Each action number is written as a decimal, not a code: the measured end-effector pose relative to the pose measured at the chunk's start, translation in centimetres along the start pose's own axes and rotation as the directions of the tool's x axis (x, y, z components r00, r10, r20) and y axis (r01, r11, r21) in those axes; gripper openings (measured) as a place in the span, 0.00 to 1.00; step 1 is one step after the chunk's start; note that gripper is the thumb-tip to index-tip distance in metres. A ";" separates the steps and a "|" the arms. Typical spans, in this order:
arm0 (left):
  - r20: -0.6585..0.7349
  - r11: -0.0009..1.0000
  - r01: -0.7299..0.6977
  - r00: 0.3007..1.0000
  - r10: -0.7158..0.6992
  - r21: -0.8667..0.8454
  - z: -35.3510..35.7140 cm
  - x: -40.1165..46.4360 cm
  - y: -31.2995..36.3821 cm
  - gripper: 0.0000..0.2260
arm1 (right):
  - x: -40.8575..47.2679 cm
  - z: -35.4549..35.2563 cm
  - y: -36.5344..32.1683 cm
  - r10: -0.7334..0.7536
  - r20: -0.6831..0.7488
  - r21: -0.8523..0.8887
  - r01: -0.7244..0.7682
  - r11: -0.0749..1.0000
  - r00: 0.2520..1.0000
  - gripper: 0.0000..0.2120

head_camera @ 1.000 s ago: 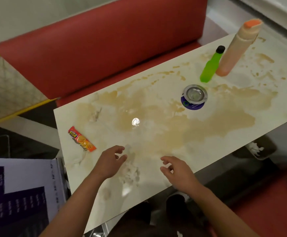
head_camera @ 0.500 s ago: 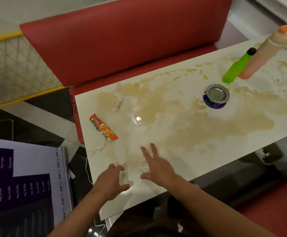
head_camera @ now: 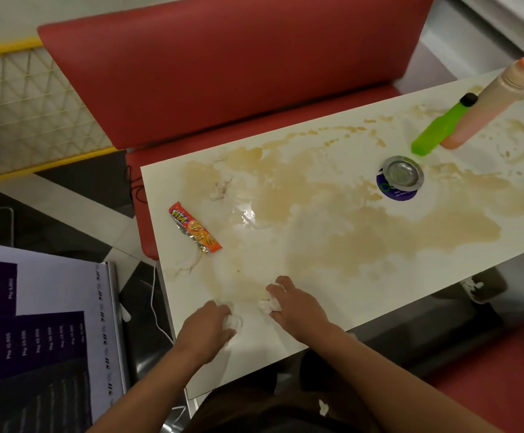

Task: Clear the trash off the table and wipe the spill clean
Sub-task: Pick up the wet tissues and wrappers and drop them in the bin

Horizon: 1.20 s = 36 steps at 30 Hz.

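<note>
Left hand point(head_camera: 206, 326) curled on a crumpled white tissue wad point(head_camera: 234, 320) at the near edge of the worktop point(head_camera: 285, 335). Right hand point(head_camera: 295, 306) just beside, fingers bent and pinching a second tissue scrap point(head_camera: 268, 305). Both wads white, damp-looking, at the near fringe of the brown spill point(head_camera: 332, 232). Left of the spill, well apart from the hands: orange snack wrapper point(head_camera: 194, 228), lying flat near the worktop's left end. Beyond the wrapper, at the spill's far left rim, another small tissue shred point(head_camera: 220, 190). At the spill's far right, a round metal lid point(head_camera: 402, 175) on a purple disc. Past that, green bottle point(head_camera: 441, 126) touching a taller peach bottle point(head_camera: 491, 101), both standing. Behind the worktop, red bench seat point(head_camera: 238, 73).
</note>
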<state>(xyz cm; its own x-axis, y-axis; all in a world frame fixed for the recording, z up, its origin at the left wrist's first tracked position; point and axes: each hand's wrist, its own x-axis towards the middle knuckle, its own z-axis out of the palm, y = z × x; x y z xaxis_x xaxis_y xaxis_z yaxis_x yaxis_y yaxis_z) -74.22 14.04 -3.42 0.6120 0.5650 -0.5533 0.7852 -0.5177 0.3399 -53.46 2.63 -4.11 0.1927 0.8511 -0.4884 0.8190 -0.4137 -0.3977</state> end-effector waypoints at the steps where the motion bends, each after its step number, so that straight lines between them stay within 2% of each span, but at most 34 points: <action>1: -0.043 1.000 0.014 0.999 -0.014 -0.011 -0.6 0.3 -0.2 0.18 | -0.2 0.0 0.0 0.005 -0.003 0.020 -0.005 1.000 1.000 0.22; 6: -0.321 0.997 0.073 0.944 -0.081 -0.037 -3.3 2.3 -2.3 0.18 | -0.8 -0.9 0.0 0.019 -0.065 0.108 -0.012 0.994 0.998 0.21; 8: -0.372 0.992 0.121 0.920 -0.122 -0.027 -4.1 3.4 -3.4 0.18 | -0.9 -1.4 -0.2 0.024 -0.098 0.136 -0.010 0.991 0.995 0.22; 11: -0.334 0.983 0.175 0.925 -0.180 -0.046 -4.7 4.8 -4.5 0.18 | -0.9 -2.3 -0.5 0.039 -0.127 0.209 -0.012 0.978 0.991 0.23; 20: -0.305 0.975 0.133 0.935 -0.182 -0.176 -3.7 5.7 -4.7 0.09 | -1.7 -5.7 -1.2 0.043 -0.217 0.332 0.032 0.943 0.975 0.24; 23: -0.264 0.983 0.111 0.953 -0.147 -0.148 -3.6 5.5 -3.9 0.11 | -2.2 -6.4 -0.9 0.046 -0.240 0.360 0.045 0.932 0.970 0.23; 27: -0.214 0.974 0.102 0.966 -0.145 -0.200 -4.7 5.1 -2.2 0.16 | -3.3 -7.6 -0.1 0.064 -0.254 0.394 0.043 0.918 0.965 0.22; 31: -0.190 0.947 0.032 0.977 -0.097 -0.319 -6.5 4.3 1.8 0.18 | -4.7 -8.8 1.3 0.076 -0.269 0.470 0.062 0.880 0.960 0.20; 36: -0.182 0.904 -0.144 0.980 0.075 -0.402 -8.0 3.6 8.5 0.15 | -7.3 -11.3 3.9 0.116 -0.302 0.595 0.092 0.798 0.946 0.18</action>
<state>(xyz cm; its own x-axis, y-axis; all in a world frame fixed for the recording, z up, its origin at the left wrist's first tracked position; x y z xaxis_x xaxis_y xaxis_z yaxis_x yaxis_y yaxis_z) -64.58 16.87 3.58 0.6765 0.6317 -0.3786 0.6597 -0.2913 0.6928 -45.59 -1.54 6.70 0.4410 0.8548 -0.2735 0.3500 -0.4444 -0.8246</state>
